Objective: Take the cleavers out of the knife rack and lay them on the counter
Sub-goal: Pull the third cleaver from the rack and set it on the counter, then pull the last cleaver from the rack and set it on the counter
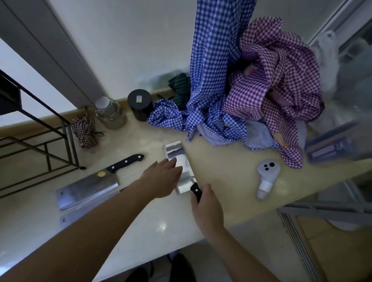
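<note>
A cleaver (87, 189) with a black riveted handle lies flat on the pale counter (160, 223) at the left, its blade mirrored in the glossy top. A second cleaver (176, 155) lies flat in the middle of the counter, blade pointing away from me. My right hand (207, 208) is closed around its black handle. My left hand (162, 178) rests flat on the near part of its blade, fingers spread. The dark metal rack (52, 143) stands at the far left of the counter.
Blue and purple checkered cloths (257, 101) pile up at the back right. A black jar (139, 104), a clear bottle (109, 114) and a small checkered bundle (84, 132) stand by the wall. A white controller (266, 178) lies to the right. The counter edge runs close to me.
</note>
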